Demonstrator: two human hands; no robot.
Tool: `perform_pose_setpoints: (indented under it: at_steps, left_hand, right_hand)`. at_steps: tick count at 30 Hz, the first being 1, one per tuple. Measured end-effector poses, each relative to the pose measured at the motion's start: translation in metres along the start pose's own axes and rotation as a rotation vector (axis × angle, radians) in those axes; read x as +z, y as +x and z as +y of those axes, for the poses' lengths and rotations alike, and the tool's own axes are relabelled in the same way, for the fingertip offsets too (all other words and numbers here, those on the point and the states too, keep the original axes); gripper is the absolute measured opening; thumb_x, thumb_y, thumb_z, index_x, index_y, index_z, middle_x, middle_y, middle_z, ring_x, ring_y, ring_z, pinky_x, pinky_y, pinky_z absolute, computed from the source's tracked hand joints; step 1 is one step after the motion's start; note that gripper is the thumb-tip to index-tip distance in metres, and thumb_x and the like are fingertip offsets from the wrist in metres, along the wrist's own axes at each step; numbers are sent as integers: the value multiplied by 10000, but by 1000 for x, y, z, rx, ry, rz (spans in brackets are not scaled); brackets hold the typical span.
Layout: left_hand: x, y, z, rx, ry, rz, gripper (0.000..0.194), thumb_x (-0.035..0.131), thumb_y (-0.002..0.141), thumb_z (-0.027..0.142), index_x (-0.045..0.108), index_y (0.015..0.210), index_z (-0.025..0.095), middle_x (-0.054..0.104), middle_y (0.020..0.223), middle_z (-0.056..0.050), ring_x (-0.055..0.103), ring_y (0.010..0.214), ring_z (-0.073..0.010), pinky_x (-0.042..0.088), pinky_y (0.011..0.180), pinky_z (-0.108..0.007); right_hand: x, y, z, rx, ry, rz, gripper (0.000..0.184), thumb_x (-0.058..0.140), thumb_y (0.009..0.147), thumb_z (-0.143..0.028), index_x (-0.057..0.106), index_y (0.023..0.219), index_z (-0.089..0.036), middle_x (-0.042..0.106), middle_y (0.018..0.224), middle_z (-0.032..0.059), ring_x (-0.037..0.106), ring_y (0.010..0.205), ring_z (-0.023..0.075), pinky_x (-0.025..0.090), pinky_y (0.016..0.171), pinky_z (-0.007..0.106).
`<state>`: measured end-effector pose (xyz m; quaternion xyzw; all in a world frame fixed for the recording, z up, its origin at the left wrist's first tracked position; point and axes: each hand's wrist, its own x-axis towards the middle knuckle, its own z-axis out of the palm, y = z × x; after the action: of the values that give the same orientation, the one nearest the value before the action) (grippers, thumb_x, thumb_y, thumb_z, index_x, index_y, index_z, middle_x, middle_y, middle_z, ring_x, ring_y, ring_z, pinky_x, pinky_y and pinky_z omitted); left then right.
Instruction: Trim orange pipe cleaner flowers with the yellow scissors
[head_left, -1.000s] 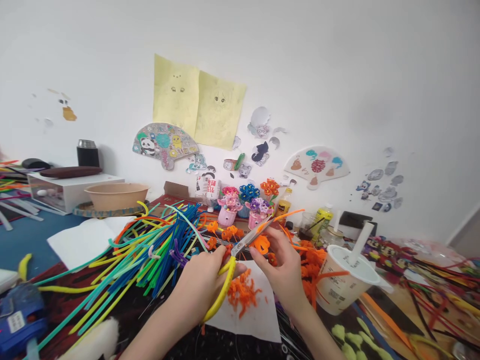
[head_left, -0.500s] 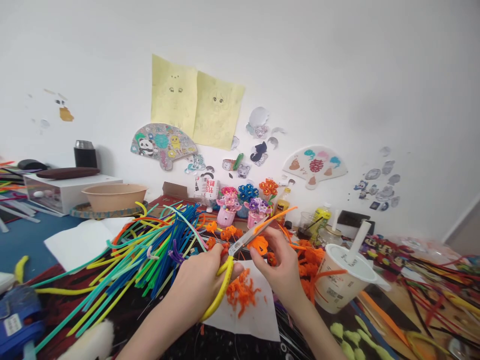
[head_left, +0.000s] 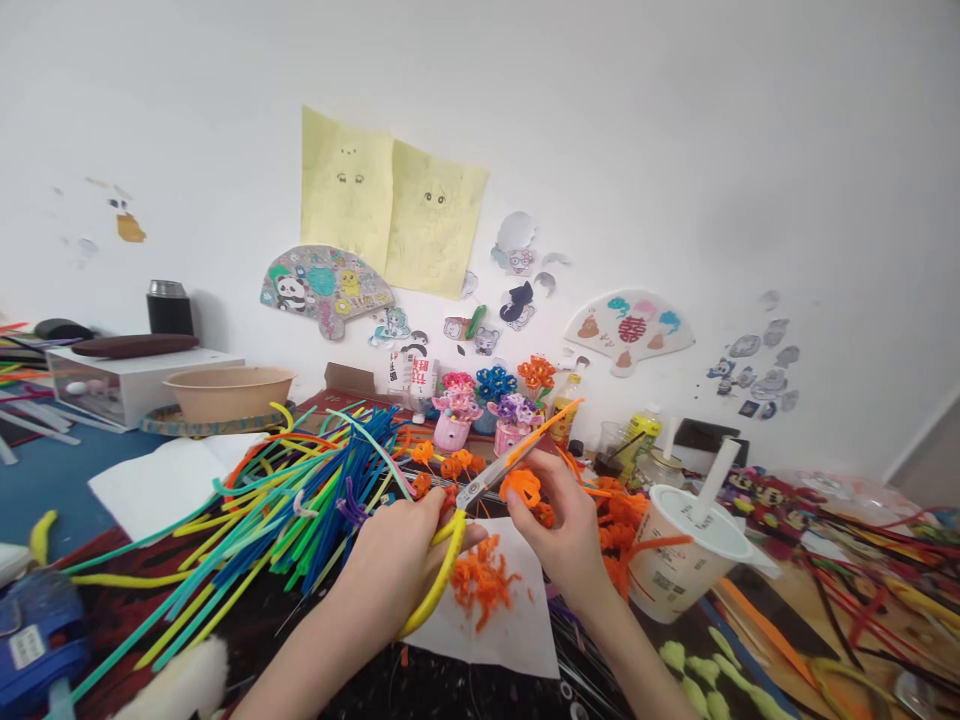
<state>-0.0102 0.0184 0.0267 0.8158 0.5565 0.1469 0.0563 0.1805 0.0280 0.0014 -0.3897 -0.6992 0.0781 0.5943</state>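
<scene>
My left hand [head_left: 394, 565] is closed round the yellow handles of a pair of scissors [head_left: 480, 485], whose blades point up and to the right. Between thumb and fingers, my right hand [head_left: 559, 525] pinches an orange pipe-cleaner flower [head_left: 523, 486]. A straight orange stem [head_left: 551, 425] sticks up from beside it, lying along the scissor blades. Beneath both hands, orange fuzz clippings [head_left: 484, 585] are heaped on a white paper sheet [head_left: 517, 640]. More orange pipe-cleaner pieces [head_left: 615, 540] lie to the right of my right hand.
A bundle of coloured pipe cleaners [head_left: 300, 510] spreads out on the left, behind a blue glue gun [head_left: 37, 640]. A lidded paper cup with a straw [head_left: 675, 550] stands close at the right. Small pots of pipe-cleaner flowers [head_left: 454, 430] stand at the back by the wall.
The scissor blades look closer together, lined up with the orange stem, which is tilted more steeply. My right hand has shifted very slightly, still holding the orange flower.
</scene>
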Motion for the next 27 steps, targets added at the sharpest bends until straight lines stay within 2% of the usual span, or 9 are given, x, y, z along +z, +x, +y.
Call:
perform_pose_setpoints:
  at_steps: [9,17,21,23,27]
  left_hand:
    - [1,-1,-1,16,-82,4,318,386,918,473,537,886,194,699,782,-80,688,763,-276,397,580,-277]
    - [-5,-3,4,22,-107,-43,303,378,936,430,543,864,187,689,790,-97,672,750,-272,398,610,-290]
    - [0,-1,0,53,-100,-19,415,297,948,498,556,857,188,675,743,-88,662,708,-269,378,585,-291]
    - [2,0,-2,61,-107,-13,447,283,945,524,565,855,189,671,727,-82,658,695,-264,367,572,-287]
    - [1,-2,-2,89,-114,-52,477,290,932,563,571,831,191,664,707,-70,648,668,-249,340,542,-277]
  right_hand:
    - [-1,2,-2,-16,-32,-19,305,597,813,-177,574,1113,-227,644,1045,67,612,998,237,495,879,388]
    - [0,1,-4,-13,-15,-37,293,609,807,-178,593,1095,-230,656,1021,57,616,965,225,494,838,352]
    - [-3,4,-5,32,86,-27,155,552,875,-256,624,1007,-218,663,977,57,615,944,219,492,817,332]
    - [-5,6,-4,57,108,-1,160,509,908,-293,641,926,-206,663,930,57,615,905,213,491,795,321]
    - [-8,9,-1,99,121,13,139,578,869,-310,645,827,-195,651,822,43,614,810,207,495,744,318]
